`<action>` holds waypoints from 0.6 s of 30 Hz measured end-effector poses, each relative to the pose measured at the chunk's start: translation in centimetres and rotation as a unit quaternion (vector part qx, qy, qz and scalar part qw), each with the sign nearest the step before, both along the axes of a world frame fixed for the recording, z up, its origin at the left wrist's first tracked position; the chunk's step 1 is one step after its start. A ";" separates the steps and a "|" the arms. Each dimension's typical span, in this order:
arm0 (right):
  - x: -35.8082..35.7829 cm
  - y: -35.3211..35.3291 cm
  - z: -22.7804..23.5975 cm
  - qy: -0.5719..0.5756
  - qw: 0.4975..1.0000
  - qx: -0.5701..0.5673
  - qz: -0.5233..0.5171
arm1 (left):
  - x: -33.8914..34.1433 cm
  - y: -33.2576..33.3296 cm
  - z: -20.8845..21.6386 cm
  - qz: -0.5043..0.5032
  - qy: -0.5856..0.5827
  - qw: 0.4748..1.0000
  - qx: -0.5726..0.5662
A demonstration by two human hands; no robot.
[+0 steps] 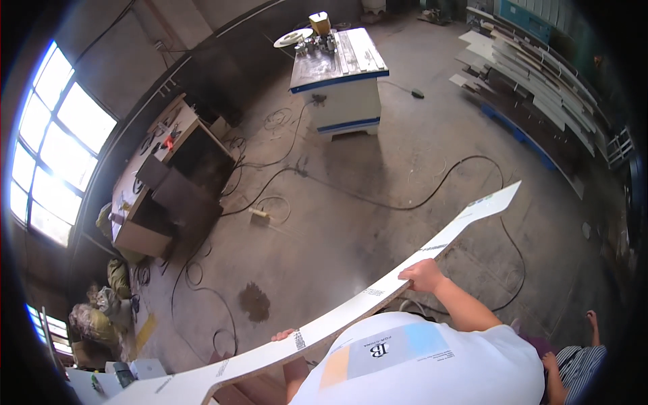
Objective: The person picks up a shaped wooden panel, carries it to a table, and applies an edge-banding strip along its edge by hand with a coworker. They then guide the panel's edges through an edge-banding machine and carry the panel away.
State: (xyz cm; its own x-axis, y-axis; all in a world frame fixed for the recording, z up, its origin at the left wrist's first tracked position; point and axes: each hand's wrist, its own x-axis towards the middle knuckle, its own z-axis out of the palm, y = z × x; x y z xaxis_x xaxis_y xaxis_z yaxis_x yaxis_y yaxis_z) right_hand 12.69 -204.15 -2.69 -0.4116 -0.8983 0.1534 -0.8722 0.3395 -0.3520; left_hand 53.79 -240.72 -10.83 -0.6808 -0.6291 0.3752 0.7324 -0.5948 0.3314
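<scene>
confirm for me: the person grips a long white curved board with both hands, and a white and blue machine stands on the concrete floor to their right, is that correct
One detail is off. The head view shows the white and blue machine ahead of the person, not to their right. The rest holds: the left hand and right hand both grip the long white curved board above the concrete floor.

The long curved panel point(351, 312) is white with small dark printed marks along its edge. The machine table point(343, 74) has a white body with blue bands and a grey top. The floor point(378, 169) is grey-brown concrete with a dark stain, crossed by black cables point(405, 202). The workbench point(158, 179) is pale wood with dark brown fronts. The stacked boards point(533, 74) are white. The person's shirt point(432, 368) is white with an orange, grey and light blue block print.
</scene>
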 end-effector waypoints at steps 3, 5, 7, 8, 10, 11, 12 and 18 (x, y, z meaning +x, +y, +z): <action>-4.8 -1.1 1.7 0.031 0.996 -0.056 -0.061 | -8.8 -5.3 -0.3 -0.036 0.041 0.998 -0.014; -5.2 -4.2 6.1 0.050 0.988 -0.107 -0.100 | -13.9 -8.7 0.0 -0.077 0.081 0.993 -0.023; -5.3 -7.6 8.3 0.078 0.966 -0.183 -0.163 | -20.6 -11.5 3.1 -0.113 0.081 0.989 -0.056; -5.3 -9.0 7.7 0.070 0.965 -0.198 -0.155 | -23.5 -12.2 5.3 -0.131 0.081 0.986 -0.071; -8.0 -11.0 7.3 0.068 0.963 -0.210 -0.154 | -28.9 -13.4 8.0 -0.153 0.079 0.983 -0.071; -9.6 -11.2 7.6 0.066 0.961 -0.215 -0.161 | -31.1 -13.8 9.1 -0.163 0.074 0.981 -0.068; -11.3 -11.5 8.7 0.064 0.954 -0.241 -0.167 | -33.5 -14.5 11.0 -0.173 0.075 0.978 -0.090; -22.6 -11.9 6.9 0.015 0.914 -0.339 -0.223 | -47.1 -14.4 20.1 -0.197 0.004 0.965 -0.171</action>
